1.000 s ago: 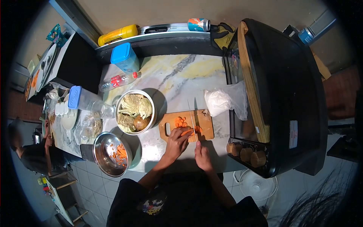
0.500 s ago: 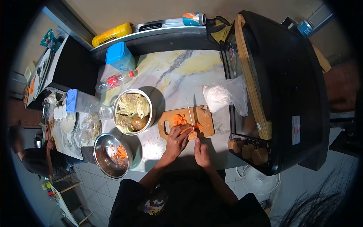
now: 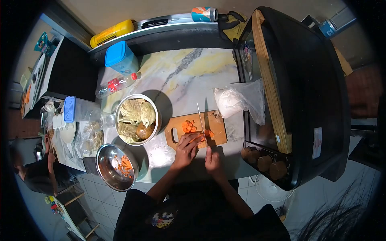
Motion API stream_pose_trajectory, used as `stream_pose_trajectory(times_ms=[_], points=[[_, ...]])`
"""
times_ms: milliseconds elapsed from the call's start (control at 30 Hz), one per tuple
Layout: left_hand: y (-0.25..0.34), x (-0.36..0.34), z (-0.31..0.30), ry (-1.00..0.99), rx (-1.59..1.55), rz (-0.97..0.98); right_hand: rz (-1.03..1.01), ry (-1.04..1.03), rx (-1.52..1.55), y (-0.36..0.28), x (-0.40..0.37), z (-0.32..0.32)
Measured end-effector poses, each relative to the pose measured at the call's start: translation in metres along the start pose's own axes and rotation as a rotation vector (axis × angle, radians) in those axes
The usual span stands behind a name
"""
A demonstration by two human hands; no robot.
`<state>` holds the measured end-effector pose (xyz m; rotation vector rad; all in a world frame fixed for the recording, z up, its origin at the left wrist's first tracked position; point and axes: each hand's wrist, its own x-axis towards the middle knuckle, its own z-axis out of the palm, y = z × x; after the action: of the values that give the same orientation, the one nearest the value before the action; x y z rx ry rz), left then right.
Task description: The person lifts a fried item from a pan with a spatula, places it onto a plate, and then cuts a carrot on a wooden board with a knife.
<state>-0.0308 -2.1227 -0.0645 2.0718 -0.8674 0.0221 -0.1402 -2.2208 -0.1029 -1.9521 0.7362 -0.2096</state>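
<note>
Near the counter's front edge lies a wooden cutting board (image 3: 220, 127) with a handle slot. My right hand (image 3: 213, 161) is closed around the handle of a knife (image 3: 200, 117), whose long thin blade points away from me over the board. Just left of the blade, my left hand (image 3: 185, 151) presses bent fingers onto a piece of carrot, mostly hidden beneath them. Chopped carrot (image 3: 188, 127) is heaped beyond those fingers, and more carrot bits (image 3: 209, 133) sit right of the blade.
A white pot (image 3: 158, 124) of cabbage leaves stands left of the board, with a steel bowl (image 3: 105, 170) of carrot pieces nearer me. A bag of white powder (image 3: 227, 102) lies beyond the board. The black oven (image 3: 309, 92) borders the right. Another person (image 3: 38, 172) is far left.
The camera view has shifted slightly, moving most counter items left. My hands remain at the board, with the knife still beside the left fingers; the carrot under them is less visible.
</note>
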Motion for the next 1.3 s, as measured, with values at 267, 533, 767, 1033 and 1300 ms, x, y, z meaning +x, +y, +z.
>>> stream_pose_trajectory(times_ms=[267, 533, 767, 1033, 1300], points=[[-0.004, 0.004, -0.002, -0.033, -0.026, 0.028, 0.212, -0.124, 0.078, -0.03, 0.008, -0.014], [-0.001, 0.01, -0.006, -0.044, -0.04, 0.037, 0.313, -0.254, -0.051, -0.048, 0.013, -0.022], [0.0, 0.011, -0.006, -0.023, -0.062, 0.046, 0.076, -0.028, 0.073, -0.027, 0.014, -0.004], [-0.001, 0.008, -0.004, -0.007, -0.053, 0.054, 0.293, -0.184, 0.006, -0.049, 0.018, -0.015], [-0.001, 0.003, -0.005, -0.017, -0.062, 0.054, 0.258, -0.122, -0.112, -0.049, 0.015, -0.011]])
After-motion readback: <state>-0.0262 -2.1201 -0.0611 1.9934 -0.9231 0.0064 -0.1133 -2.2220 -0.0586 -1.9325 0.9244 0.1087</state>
